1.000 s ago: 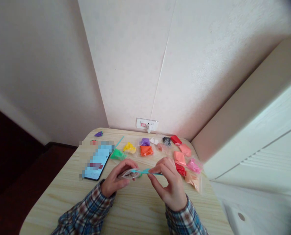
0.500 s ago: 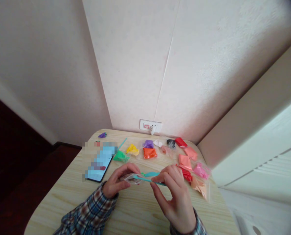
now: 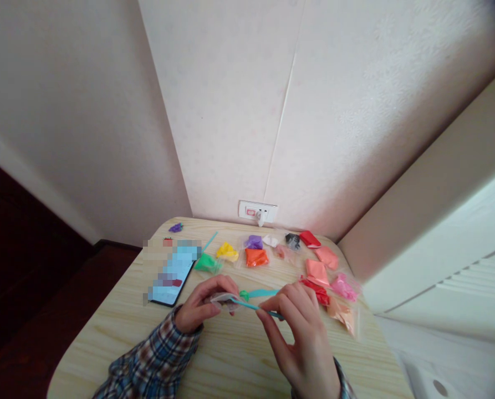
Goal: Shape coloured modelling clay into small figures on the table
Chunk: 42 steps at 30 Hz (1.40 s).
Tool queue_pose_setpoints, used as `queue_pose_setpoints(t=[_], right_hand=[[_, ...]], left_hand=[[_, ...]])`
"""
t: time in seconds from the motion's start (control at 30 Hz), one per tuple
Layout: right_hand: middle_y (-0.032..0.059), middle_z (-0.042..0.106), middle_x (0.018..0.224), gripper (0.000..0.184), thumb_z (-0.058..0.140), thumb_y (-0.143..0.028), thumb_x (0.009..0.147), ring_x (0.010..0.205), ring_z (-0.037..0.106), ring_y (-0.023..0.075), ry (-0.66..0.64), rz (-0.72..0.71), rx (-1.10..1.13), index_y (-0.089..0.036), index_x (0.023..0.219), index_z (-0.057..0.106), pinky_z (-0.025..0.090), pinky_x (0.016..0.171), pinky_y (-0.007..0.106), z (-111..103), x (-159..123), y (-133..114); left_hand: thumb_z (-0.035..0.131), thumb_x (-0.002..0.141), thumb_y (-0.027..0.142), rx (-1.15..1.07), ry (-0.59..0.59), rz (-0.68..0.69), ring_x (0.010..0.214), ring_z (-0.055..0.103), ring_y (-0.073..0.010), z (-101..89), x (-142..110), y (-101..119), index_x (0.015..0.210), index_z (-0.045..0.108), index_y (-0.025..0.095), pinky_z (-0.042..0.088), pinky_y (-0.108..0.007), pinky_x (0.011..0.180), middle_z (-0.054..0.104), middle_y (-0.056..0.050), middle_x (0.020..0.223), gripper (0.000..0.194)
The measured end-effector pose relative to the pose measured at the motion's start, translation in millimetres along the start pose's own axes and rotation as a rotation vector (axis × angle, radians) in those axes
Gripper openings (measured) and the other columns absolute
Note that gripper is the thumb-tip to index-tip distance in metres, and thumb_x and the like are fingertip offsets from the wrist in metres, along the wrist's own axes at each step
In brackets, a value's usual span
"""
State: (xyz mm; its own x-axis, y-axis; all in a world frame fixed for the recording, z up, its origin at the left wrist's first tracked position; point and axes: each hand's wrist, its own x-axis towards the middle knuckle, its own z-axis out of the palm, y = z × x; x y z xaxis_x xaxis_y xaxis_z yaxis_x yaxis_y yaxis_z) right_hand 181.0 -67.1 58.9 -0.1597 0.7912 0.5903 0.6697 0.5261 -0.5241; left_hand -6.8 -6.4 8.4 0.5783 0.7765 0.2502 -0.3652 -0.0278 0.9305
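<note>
My left hand (image 3: 208,303) is closed around a small clear plastic bag (image 3: 224,301), its mouth facing right; what lies inside is hard to make out. Between the thumb and fingers of my right hand (image 3: 299,327) is a thin blue stick-like tool (image 3: 249,305), its tip at or inside the bag's mouth. Just beyond the hands, a small green lump (image 3: 244,295) lies on the table beside a flat blue plastic knife (image 3: 261,292), partly hidden by my right hand.
On the wooden table (image 3: 230,366), several bags of coloured clay lie around, such as green (image 3: 208,263), yellow (image 3: 228,252), orange (image 3: 256,257) and pink (image 3: 345,287). A phone (image 3: 174,277) lies left, near a purple grape-like piece (image 3: 175,228). A wall socket (image 3: 258,211) is behind.
The blue tool's tip has shifted slightly at the bag's mouth. The green lump shows more clearly between the hands. The whole view has moved a little; both grips stay the same.
</note>
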Motion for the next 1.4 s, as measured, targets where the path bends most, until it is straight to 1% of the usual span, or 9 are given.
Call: queue_pose_setpoints(t=[0.2, 0.37, 0.5, 0.63, 0.77, 0.97, 1.13, 1.27, 1.4], right_hand=[[-0.0003, 0.049, 0.066, 0.013, 0.052, -0.013, 0.082, 0.065, 0.045, 0.0150, -0.017, 0.010, 0.019, -0.020, 0.071, 0.050, 0.032, 0.062, 0.030, 0.0, 1.8, -3.3], [0.0001, 0.049, 0.065, 0.013, 0.051, -0.014, 0.082, 0.064, 0.046, 0.0156, -0.019, -0.013, 0.026, -0.021, 0.071, 0.049, 0.032, 0.061, 0.030, -0.8, 0.8, -6.1], [0.0001, 0.049, 0.064, 0.013, 0.051, -0.014, 0.083, 0.063, 0.045, 0.0157, -0.016, -0.040, 0.029, -0.021, 0.072, 0.050, 0.033, 0.060, 0.031, -1.2, -0.7, -8.5], [0.0000, 0.050, 0.063, 0.012, 0.052, -0.012, 0.081, 0.062, 0.045, 0.0152, -0.006, -0.080, 0.029, -0.020, 0.073, 0.050, 0.033, 0.060, 0.031, -2.1, -1.0, -10.8], [-0.0003, 0.048, 0.061, 0.011, 0.052, -0.012, 0.081, 0.060, 0.044, 0.0147, -0.012, -0.124, 0.022, -0.020, 0.074, 0.050, 0.032, 0.059, 0.030, -4.0, -0.9, -13.2], [-0.0004, 0.048, 0.063, 0.012, 0.053, -0.010, 0.080, 0.062, 0.044, 0.0136, -0.041, -0.144, 0.039, -0.018, 0.073, 0.051, 0.034, 0.063, 0.030, -4.1, -2.5, -16.6], [-0.0003, 0.047, 0.061, 0.012, 0.054, -0.009, 0.080, 0.062, 0.042, 0.0129, -0.018, -0.136, 0.042, -0.017, 0.071, 0.051, 0.035, 0.064, 0.029, -0.5, -3.8, -17.7], [-0.0005, 0.048, 0.060, 0.010, 0.056, -0.009, 0.079, 0.060, 0.043, 0.0131, -0.044, -0.209, -0.002, -0.017, 0.073, 0.052, 0.035, 0.063, 0.029, 1.0, -4.2, -16.0], [-0.0007, 0.048, 0.059, 0.010, 0.056, -0.011, 0.079, 0.059, 0.044, 0.0134, -0.043, -0.202, -0.011, -0.018, 0.072, 0.053, 0.035, 0.062, 0.029, 1.6, -3.7, -15.9]], left_hand=[[0.061, 0.074, 0.041, 0.015, -0.009, 0.027, 0.067, 0.053, -0.0160, -1.0, -0.4, 1.3, 0.086, 0.061, 0.014, 0.042, -0.028, 0.061, 0.054, -0.006, 0.081, 0.030], [0.060, 0.074, 0.043, 0.000, -0.039, 0.050, 0.064, 0.053, -0.0148, -3.2, -1.0, -1.0, 0.086, 0.063, 0.015, 0.041, -0.028, 0.060, 0.054, -0.006, 0.080, 0.031], [0.061, 0.073, 0.043, 0.027, -0.044, 0.064, 0.066, 0.051, -0.0163, -3.6, -0.3, 1.0, 0.082, 0.064, 0.014, 0.040, -0.028, 0.061, 0.055, -0.007, 0.075, 0.030], [0.062, 0.072, 0.041, -0.008, -0.062, 0.056, 0.066, 0.050, -0.0160, -1.5, -0.1, 4.4, 0.079, 0.064, 0.014, 0.039, -0.027, 0.060, 0.054, -0.007, 0.074, 0.028], [0.064, 0.070, 0.040, -0.060, -0.053, 0.052, 0.064, 0.050, -0.0165, -0.1, -1.2, 3.0, 0.076, 0.061, 0.014, 0.039, -0.028, 0.058, 0.054, -0.006, 0.071, 0.027], [0.068, 0.068, 0.032, -0.111, -0.099, 0.147, 0.065, 0.050, -0.0154, -2.3, 0.0, -2.6, 0.073, 0.060, 0.013, 0.039, -0.027, 0.060, 0.054, -0.004, 0.068, 0.021], [0.069, 0.069, 0.028, -0.136, -0.100, 0.158, 0.066, 0.050, -0.0144, -4.0, 0.1, -2.3, 0.073, 0.060, 0.014, 0.038, -0.026, 0.060, 0.054, -0.003, 0.068, 0.017], [0.069, 0.068, 0.028, -0.141, -0.093, 0.159, 0.066, 0.051, -0.0144, -4.5, -1.3, -1.6, 0.073, 0.060, 0.014, 0.039, -0.027, 0.060, 0.053, -0.003, 0.068, 0.017], [0.069, 0.068, 0.029, -0.138, -0.095, 0.153, 0.065, 0.051, -0.0146, -4.5, -2.1, -0.1, 0.072, 0.059, 0.014, 0.040, -0.027, 0.059, 0.053, -0.003, 0.067, 0.019]])
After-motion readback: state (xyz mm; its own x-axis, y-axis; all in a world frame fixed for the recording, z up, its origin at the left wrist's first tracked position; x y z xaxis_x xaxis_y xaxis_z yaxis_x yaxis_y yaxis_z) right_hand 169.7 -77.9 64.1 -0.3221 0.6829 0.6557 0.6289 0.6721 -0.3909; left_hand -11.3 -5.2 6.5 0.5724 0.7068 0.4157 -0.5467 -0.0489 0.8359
